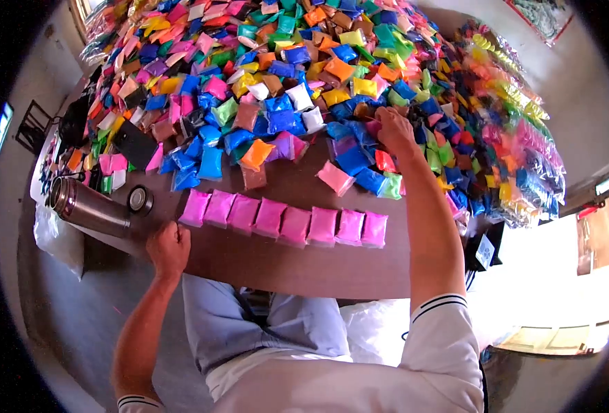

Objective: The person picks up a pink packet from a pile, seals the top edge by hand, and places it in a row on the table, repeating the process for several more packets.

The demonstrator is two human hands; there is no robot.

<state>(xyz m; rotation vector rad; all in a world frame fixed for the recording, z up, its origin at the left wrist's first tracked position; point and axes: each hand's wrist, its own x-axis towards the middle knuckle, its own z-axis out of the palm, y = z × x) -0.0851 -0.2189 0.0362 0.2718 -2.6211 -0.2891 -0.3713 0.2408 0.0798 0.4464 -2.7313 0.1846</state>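
My right hand reaches into the front of a large heap of small coloured packets. Its fingers are bent together beside a dull pink packet; what lies under the fingertips is hidden. My left hand rests as a closed fist at the table's front edge, with nothing visible in it. Between my arms, several bright pink packets lie side by side in one row on the brown table. A lighter pink packet lies apart, between the row and the heap.
A steel thermos lies on its side at the left, with its round lid next to it. A black phone rests against the heap. Larger clear bags of packets are stacked at the right. A white plastic bag is below the table.
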